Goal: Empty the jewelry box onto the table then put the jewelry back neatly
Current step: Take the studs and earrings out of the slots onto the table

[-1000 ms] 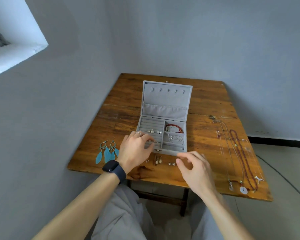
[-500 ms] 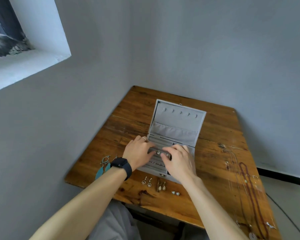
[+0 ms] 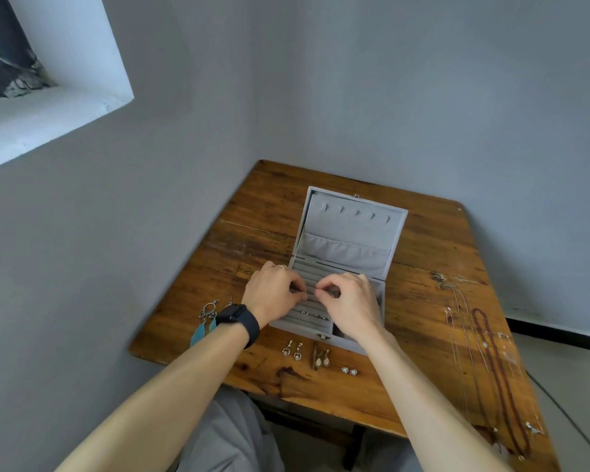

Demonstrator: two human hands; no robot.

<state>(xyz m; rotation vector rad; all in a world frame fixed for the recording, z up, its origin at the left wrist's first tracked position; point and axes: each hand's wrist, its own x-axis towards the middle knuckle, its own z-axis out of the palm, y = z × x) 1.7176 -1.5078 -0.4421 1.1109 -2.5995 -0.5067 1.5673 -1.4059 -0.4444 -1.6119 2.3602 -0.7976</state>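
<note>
The small item (image 3: 310,292) pinched by the left hand (image 3: 273,294) and right hand (image 3: 351,306) is too small to identify. Right of the grip, the right hand covers the jewelry box (image 3: 348,233) compartments. Left and below, the watch (image 3: 241,320) hides part of the feather earrings (image 3: 201,330).

the grey jewelry box (image 3: 344,240) stands open, lid leaning back. small earrings (image 3: 322,360) lie in a row just before it, blue feather earrings (image 3: 198,333) at its left, necklaces (image 3: 499,373) well apart at right.
</note>
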